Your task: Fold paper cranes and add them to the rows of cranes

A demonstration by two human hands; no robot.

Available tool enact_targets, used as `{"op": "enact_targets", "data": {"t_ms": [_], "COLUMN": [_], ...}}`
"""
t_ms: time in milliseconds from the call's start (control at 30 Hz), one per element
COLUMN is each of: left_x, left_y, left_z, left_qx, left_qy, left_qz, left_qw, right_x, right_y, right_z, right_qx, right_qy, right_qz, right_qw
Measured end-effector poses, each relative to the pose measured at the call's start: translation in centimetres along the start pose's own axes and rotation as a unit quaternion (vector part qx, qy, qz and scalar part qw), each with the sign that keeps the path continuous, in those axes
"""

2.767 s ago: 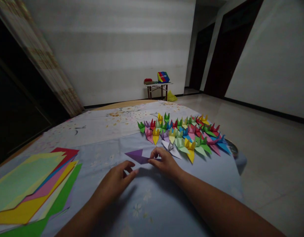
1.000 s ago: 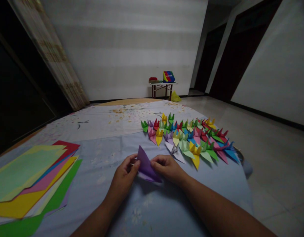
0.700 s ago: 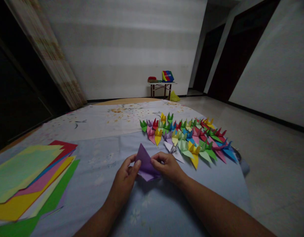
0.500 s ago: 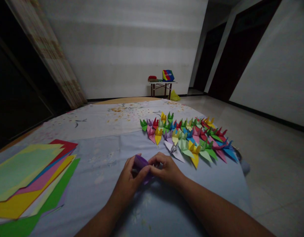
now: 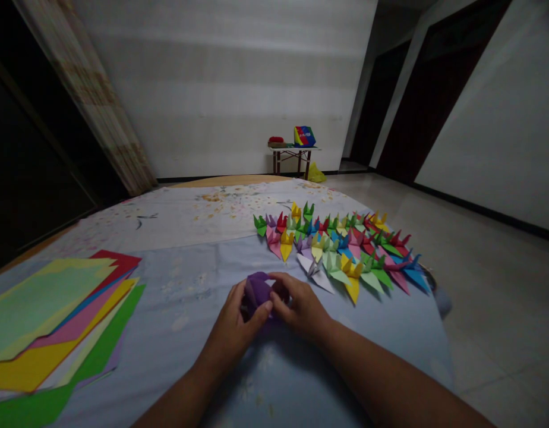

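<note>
Pinching 1 purple paper between them, left hand and right hand are low over the blue tablecloth, paper cranes off to the right. Paper's kinda curled, hard to tell tho.

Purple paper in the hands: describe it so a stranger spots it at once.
On the near side of the big table, look between the stacked coloured sheets and the folded paper birds. There the left hand and right hand hold a bent purple paper. It alone is held, and it is deeper purple than any bird.
</note>
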State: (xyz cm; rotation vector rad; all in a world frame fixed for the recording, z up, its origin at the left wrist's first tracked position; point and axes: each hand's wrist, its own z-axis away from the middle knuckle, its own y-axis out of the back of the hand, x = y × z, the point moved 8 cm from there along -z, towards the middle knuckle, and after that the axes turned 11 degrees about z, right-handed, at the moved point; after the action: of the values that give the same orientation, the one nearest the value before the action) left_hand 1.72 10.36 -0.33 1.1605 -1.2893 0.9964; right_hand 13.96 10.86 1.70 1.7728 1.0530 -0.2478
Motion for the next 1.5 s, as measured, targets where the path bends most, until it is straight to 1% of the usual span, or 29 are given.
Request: {"op": "enact_targets", "data": {"t_ms": [233, 333, 400, 500, 600, 667, 800, 967, 1033, 1133, 1200, 1233, 1300, 1400, 1433, 1500], "left_x": [0.1, 0.0, -0.1, -0.1, 0.2, 0.2, 0.0, 0.8, 1.1, 1.1, 0.5, 0.0, -1.0, -1.4, -1.5, -1.7], "left_y": [0.0, -0.1, -0.2, -0.4, -0.3, -0.2, -0.2, -0.3, 0.0, 0.9, 1.3, 1.4, 1.3, 1.3, 1.3, 1.1], "left_z": [0.0, 0.1, 0.1, 0.1, -0.1, -0.2, -0.3, -0.4, -0.5, -0.7, -0.7, -0.6, -0.4, -0.4, -0.4, -0.4], "left_qx": [-0.008, -0.023, -0.031, -0.045, -0.053, -0.063, -0.088, -0.126, -0.111, -0.038, 0.013, 0.031, 0.051, 0.084, 0.088, 0.077], "left_qy": [-0.013, -0.022, -0.015, 0.003, 0.008, 0.022, 0.061, 0.066, 0.059, 0.055, 0.076, 0.099, 0.132, 0.130, 0.128, 0.140], "left_qz": [-0.056, -0.048, -0.029, 0.010, 0.053, 0.067, 0.075, 0.103, 0.101, 0.077, 0.069, 0.073, 0.100, 0.176, 0.200, 0.230], "left_qw": [0.998, 0.998, 0.999, 0.999, 0.997, 0.995, 0.991, 0.984, 0.987, 0.995, 0.995, 0.992, 0.985, 0.972, 0.967, 0.960], "right_x": [-0.7, -0.6, -0.2, 1.0, 2.5, 3.4, 4.6, 5.4, 5.4, 4.9, 4.2, 3.8, 3.2, 2.9, 2.8, 2.9], "right_y": [-0.1, 0.0, 0.2, 0.4, 0.2, -0.2, -1.2, -2.0, -2.0, -2.0, -2.2, -2.3, -2.3, -2.3, -2.4, -2.5], "right_z": [0.1, -0.1, -0.2, -0.4, -0.4, -0.3, -0.2, -0.2, -0.2, -0.1, -0.1, -0.1, -0.1, 0.0, 0.0, 0.1], "right_qx": [-0.015, -0.015, -0.006, 0.006, 0.009, 0.001, -0.012, -0.022, -0.019, -0.021, -0.034, -0.041, -0.048, -0.049, -0.053, -0.064], "right_qy": [0.038, 0.039, 0.018, -0.031, -0.088, -0.117, -0.160, -0.212, -0.222, -0.221, -0.216, -0.212, -0.203, -0.190, -0.187, -0.182], "right_qz": [-0.018, -0.015, -0.013, -0.027, -0.088, -0.160, -0.294, -0.387, -0.403, -0.410, -0.417, -0.420, -0.421, -0.412, -0.410, -0.405], "right_qw": [0.999, 0.999, 1.000, 0.999, 0.992, 0.980, 0.942, 0.897, 0.888, 0.884, 0.883, 0.881, 0.882, 0.890, 0.891, 0.894]}}
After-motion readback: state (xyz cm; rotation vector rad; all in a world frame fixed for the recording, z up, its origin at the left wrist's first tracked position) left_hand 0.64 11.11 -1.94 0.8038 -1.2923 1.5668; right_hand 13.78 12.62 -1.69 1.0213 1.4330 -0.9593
